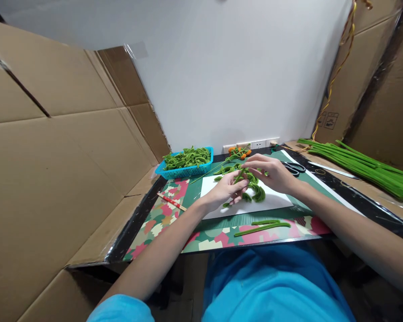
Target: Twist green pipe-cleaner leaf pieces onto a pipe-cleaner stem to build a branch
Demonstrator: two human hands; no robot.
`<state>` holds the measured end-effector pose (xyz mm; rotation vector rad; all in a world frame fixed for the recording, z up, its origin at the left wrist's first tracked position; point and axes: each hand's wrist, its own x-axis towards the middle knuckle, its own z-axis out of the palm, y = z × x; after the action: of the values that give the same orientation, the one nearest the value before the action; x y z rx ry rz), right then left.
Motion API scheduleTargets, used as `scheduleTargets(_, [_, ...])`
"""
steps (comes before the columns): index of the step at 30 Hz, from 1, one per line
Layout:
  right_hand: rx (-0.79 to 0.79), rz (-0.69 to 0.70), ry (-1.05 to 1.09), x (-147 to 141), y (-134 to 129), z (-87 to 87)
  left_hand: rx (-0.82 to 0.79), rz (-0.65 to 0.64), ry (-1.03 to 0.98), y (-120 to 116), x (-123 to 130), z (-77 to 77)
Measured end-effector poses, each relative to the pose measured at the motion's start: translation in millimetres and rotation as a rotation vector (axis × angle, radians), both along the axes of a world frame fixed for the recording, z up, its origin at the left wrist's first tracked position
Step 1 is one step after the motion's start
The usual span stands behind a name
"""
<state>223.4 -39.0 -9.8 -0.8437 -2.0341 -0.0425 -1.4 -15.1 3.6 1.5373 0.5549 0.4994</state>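
Note:
Over a white sheet point(272, 200) in the middle of the table, my left hand point(226, 190) is closed on a green fuzzy stem point(239, 175). The fingertips of my right hand point(267, 170) meet the upper end of that stem from the right; its fingers are bent together around it. Several curled green fuzzy pieces point(258, 193) lie on the sheet under and beside both hands. Two straight green stems point(263, 228) rest on the patterned border nearer to me.
A blue basket point(188, 171) full of green curled pieces stands at the back left. Orange-tipped stems point(243, 153) lie by the wall. Black-handled scissors point(294, 168) and a big bundle of green stems point(362, 167) are on the right. A red-wrapped stick point(171, 201) lies left.

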Motion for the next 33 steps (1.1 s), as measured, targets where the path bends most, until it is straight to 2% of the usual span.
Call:
scheduleTargets(4, [0.088,-0.08,-0.14,3.6,2.7,-5.7,-0.002,0.044,-0.014,-0.8,0.8,2.1])
scheduleTargets(14, [0.067,-0.176,-0.151,-2.8,0.2,-6.1,0.109,0.149,-0.068,5.9,6.9,-6.3])
scheduleTargets(19, [0.005,-0.199,-0.117,-7.8,-2.8,-5.8,0.208,0.201,-0.1,7.9,10.0,-10.5])
scheduleTargets(27, [-0.054,-0.194,-0.036,-17.0,-5.3,-7.7,0.337,0.295,-0.06,1.3,9.4,-7.9])
scheduleTargets(33, [-0.049,-0.275,0.077,-26.7,-9.1,-6.5,0.395,0.279,-0.017,-3.8,11.1,-8.1])
